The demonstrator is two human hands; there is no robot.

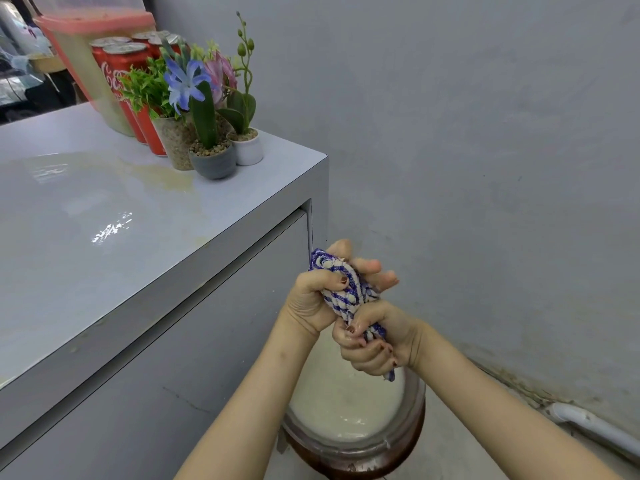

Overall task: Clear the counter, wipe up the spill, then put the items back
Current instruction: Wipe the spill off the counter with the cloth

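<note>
Cloth (pixel 341 273), striped blue and white, is twisted between my fists: left hand (pixel 311 301) clenched round its upper end, right hand (pixel 379 344) round its lower, over a bowl (pixel 346 448).

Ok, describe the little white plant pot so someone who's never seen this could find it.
Look to the far corner of the grey counter, nearest the wall. There, in front of the red cans, the white pot is rightmost, beside a grey pot. It alone carries a tall stem of green buds.
</note>
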